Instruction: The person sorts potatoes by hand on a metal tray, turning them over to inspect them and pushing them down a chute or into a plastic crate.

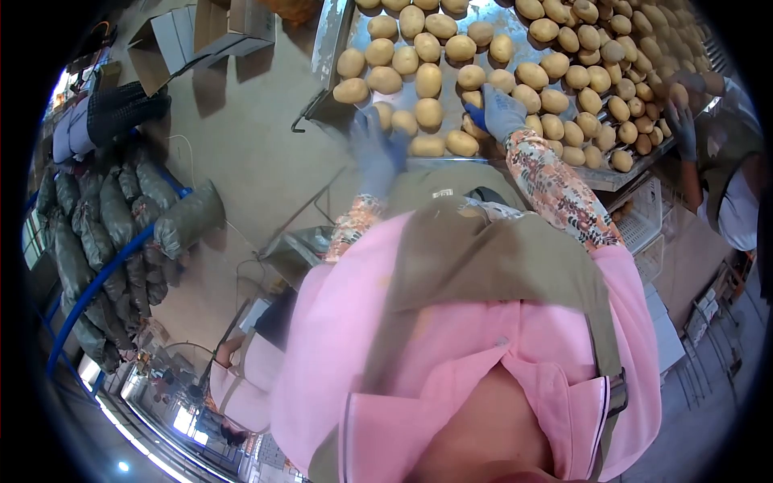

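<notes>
Potatoes line the near edge of the bench; a hasty sweep could roll some off. Left hand blurred, right hand among them: cannot tell either's grip.

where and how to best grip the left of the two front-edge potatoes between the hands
Likely across its middle, from above: the left potato lies long way sideways, so a pinch from near side to far side would span its narrower width. The right potato sits close by one end.
</notes>
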